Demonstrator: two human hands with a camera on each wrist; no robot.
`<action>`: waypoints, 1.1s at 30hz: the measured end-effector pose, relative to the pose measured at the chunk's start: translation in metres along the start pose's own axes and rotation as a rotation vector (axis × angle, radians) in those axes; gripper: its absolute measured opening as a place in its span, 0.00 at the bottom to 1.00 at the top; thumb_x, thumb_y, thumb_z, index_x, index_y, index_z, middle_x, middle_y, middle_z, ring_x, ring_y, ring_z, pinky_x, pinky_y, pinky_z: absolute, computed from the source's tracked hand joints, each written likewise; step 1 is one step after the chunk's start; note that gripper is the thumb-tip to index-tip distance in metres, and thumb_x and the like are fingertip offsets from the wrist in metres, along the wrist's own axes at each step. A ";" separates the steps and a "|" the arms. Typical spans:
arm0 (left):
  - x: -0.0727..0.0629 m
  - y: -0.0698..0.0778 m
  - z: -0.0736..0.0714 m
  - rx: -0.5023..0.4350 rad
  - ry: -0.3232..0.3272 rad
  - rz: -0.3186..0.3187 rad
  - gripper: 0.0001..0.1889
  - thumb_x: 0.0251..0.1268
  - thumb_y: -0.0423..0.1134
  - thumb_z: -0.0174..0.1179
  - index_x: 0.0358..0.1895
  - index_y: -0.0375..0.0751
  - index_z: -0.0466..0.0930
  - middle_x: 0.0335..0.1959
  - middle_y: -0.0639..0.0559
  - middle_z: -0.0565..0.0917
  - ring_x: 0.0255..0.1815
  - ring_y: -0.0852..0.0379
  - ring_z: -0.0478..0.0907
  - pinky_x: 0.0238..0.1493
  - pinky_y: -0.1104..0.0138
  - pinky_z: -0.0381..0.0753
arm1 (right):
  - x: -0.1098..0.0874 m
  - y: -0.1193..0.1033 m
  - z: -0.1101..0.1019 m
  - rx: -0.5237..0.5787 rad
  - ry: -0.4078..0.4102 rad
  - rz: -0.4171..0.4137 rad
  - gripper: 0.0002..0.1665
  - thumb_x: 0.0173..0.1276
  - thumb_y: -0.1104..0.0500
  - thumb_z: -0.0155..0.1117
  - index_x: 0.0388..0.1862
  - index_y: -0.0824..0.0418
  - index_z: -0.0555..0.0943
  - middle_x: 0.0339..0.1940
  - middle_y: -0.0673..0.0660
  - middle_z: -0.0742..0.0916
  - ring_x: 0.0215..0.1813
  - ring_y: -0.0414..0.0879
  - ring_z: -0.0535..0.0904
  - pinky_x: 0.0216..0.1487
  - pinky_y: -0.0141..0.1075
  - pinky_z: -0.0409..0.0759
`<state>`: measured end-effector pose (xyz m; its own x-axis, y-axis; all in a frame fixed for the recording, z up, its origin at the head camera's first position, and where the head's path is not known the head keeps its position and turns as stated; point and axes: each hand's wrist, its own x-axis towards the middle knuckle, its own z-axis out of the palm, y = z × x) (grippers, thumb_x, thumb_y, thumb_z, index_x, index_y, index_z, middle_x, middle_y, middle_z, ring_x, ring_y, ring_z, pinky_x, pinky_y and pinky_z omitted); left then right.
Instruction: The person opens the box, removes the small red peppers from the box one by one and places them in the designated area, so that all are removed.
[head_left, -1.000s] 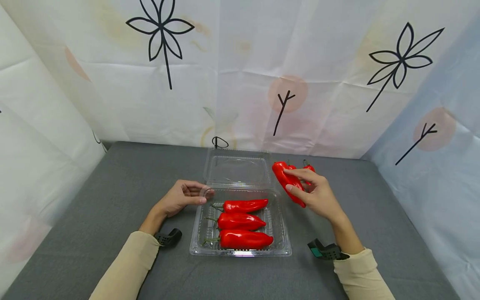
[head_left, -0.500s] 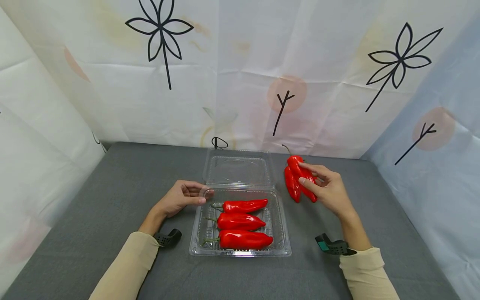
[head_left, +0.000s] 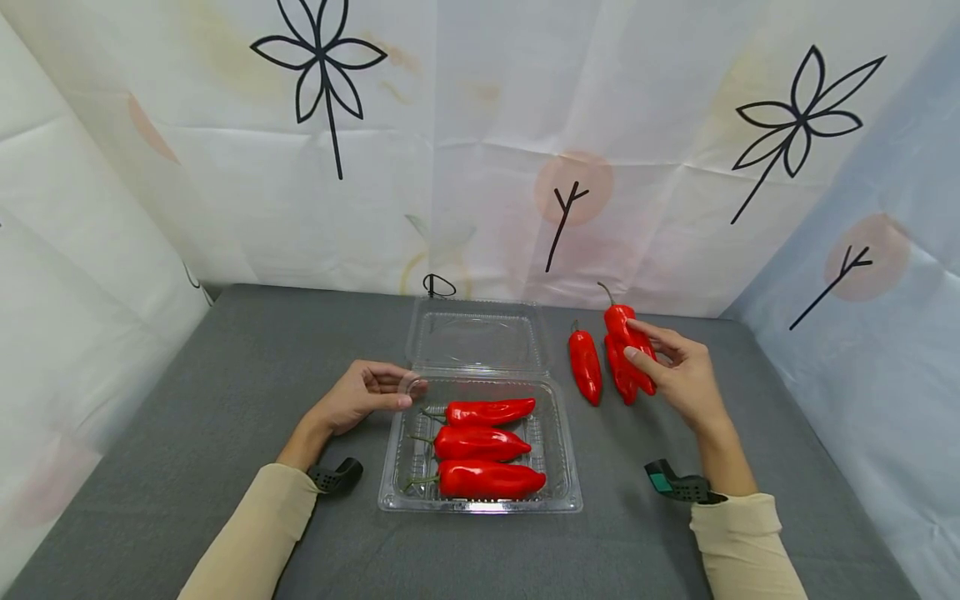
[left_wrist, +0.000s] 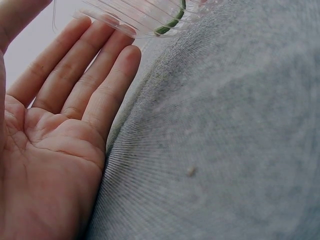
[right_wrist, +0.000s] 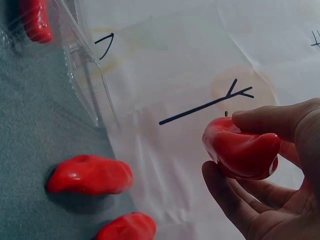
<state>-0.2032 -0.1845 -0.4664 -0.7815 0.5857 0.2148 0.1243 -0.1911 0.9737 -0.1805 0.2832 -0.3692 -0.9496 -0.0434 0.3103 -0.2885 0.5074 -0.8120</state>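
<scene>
Now — pepper (head_left: pixel 637 340) in right grip (head_left: pixel 684 372) farther from container (head_left: pixel 480 506).

I count six peppers (head_left: pixel 491 480): three in the box (head_left: pixel 560 446), two on the table (head_left: pixel 300 333) to the right, one in the right hand (head_left: pixel 681 375). That's one box with one lid (head_left: pixel 480 333) on its far side, and one table. With the left hand (head_left: pixel 366 397), there are two hands, two sleeves (head_left: pixel 251 537) and two bands (head_left: pixel 337 477). The far wall (head_left: pixel 487 100) has two flowers (head_left: pixel 319 52).
</scene>
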 end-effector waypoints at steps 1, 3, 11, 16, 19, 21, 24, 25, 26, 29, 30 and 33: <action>0.000 0.000 0.000 0.000 -0.001 0.002 0.21 0.64 0.24 0.66 0.58 0.17 0.75 0.54 0.31 0.84 0.56 0.46 0.84 0.55 0.61 0.83 | 0.000 0.001 -0.001 -0.005 0.006 0.014 0.25 0.73 0.59 0.67 0.67 0.62 0.79 0.62 0.60 0.80 0.52 0.42 0.77 0.41 0.26 0.82; 0.000 0.000 0.000 -0.001 -0.003 0.004 0.21 0.64 0.24 0.66 0.58 0.17 0.76 0.54 0.31 0.84 0.56 0.46 0.84 0.55 0.62 0.83 | 0.000 0.002 -0.002 -0.014 0.018 0.041 0.26 0.73 0.57 0.67 0.67 0.61 0.79 0.64 0.61 0.80 0.52 0.41 0.77 0.40 0.26 0.82; 0.000 -0.001 0.000 0.003 -0.002 -0.003 0.20 0.64 0.24 0.66 0.58 0.19 0.77 0.54 0.31 0.84 0.56 0.45 0.84 0.55 0.61 0.83 | 0.001 0.015 -0.010 -0.020 0.071 0.107 0.27 0.73 0.55 0.67 0.68 0.62 0.78 0.64 0.63 0.79 0.50 0.38 0.77 0.38 0.26 0.83; 0.000 -0.001 0.000 0.020 0.008 -0.008 0.21 0.64 0.25 0.67 0.58 0.18 0.76 0.54 0.30 0.84 0.56 0.44 0.84 0.55 0.61 0.83 | 0.002 0.026 -0.015 -0.011 0.085 0.159 0.28 0.73 0.55 0.67 0.68 0.64 0.78 0.65 0.64 0.78 0.49 0.36 0.78 0.37 0.27 0.84; 0.000 -0.001 0.001 0.027 0.014 -0.013 0.21 0.64 0.25 0.67 0.58 0.18 0.77 0.54 0.30 0.84 0.56 0.45 0.84 0.55 0.62 0.83 | 0.002 0.031 -0.017 -0.020 0.088 0.192 0.29 0.73 0.55 0.67 0.69 0.64 0.77 0.65 0.65 0.78 0.47 0.36 0.78 0.37 0.26 0.83; -0.001 -0.001 0.001 0.027 0.016 -0.015 0.21 0.64 0.25 0.67 0.58 0.18 0.77 0.54 0.30 0.84 0.56 0.45 0.84 0.55 0.62 0.83 | 0.002 0.034 -0.018 -0.031 0.092 0.213 0.29 0.73 0.55 0.66 0.70 0.64 0.76 0.65 0.66 0.77 0.46 0.37 0.78 0.37 0.26 0.83; -0.001 0.000 0.001 0.019 0.017 -0.019 0.21 0.63 0.25 0.67 0.58 0.18 0.76 0.54 0.30 0.84 0.56 0.45 0.84 0.55 0.61 0.83 | 0.002 0.039 -0.020 -0.052 0.092 0.245 0.30 0.74 0.55 0.66 0.71 0.64 0.75 0.66 0.67 0.77 0.47 0.40 0.77 0.37 0.24 0.82; -0.001 0.000 0.001 0.017 0.018 -0.020 0.21 0.63 0.25 0.67 0.58 0.18 0.76 0.54 0.30 0.84 0.56 0.45 0.84 0.55 0.61 0.83 | 0.002 0.040 -0.021 -0.059 0.090 0.258 0.30 0.74 0.54 0.65 0.71 0.64 0.75 0.66 0.67 0.77 0.48 0.42 0.77 0.37 0.24 0.81; -0.001 0.000 0.001 0.017 0.019 -0.023 0.21 0.63 0.25 0.67 0.58 0.18 0.76 0.54 0.30 0.84 0.56 0.45 0.84 0.55 0.61 0.83 | 0.001 0.042 -0.021 -0.064 0.089 0.269 0.30 0.74 0.54 0.65 0.71 0.63 0.75 0.67 0.68 0.76 0.50 0.44 0.77 0.36 0.23 0.81; -0.001 0.000 0.001 0.022 0.023 -0.031 0.22 0.63 0.25 0.68 0.58 0.17 0.76 0.54 0.31 0.84 0.56 0.45 0.84 0.55 0.61 0.83 | 0.001 0.047 -0.021 -0.096 0.082 0.307 0.30 0.74 0.53 0.65 0.72 0.62 0.75 0.67 0.69 0.76 0.54 0.52 0.76 0.35 0.22 0.79; -0.001 0.000 0.001 0.026 0.024 -0.033 0.22 0.63 0.26 0.68 0.58 0.17 0.76 0.54 0.31 0.84 0.56 0.45 0.84 0.55 0.61 0.83 | 0.001 0.049 -0.021 -0.105 0.079 0.320 0.30 0.74 0.53 0.65 0.72 0.62 0.75 0.67 0.70 0.76 0.55 0.54 0.76 0.35 0.22 0.79; -0.001 0.000 0.001 0.036 0.028 -0.039 0.22 0.63 0.26 0.68 0.58 0.18 0.76 0.54 0.31 0.84 0.56 0.45 0.84 0.55 0.62 0.83 | 0.001 0.056 -0.020 -0.136 0.067 0.354 0.30 0.75 0.52 0.64 0.72 0.61 0.75 0.67 0.70 0.76 0.57 0.57 0.76 0.35 0.22 0.78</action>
<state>-0.2017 -0.1838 -0.4662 -0.8032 0.5696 0.1747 0.1149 -0.1398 0.9835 -0.1948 0.3290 -0.4043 -0.9761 0.2093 0.0579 0.0790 0.5907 -0.8030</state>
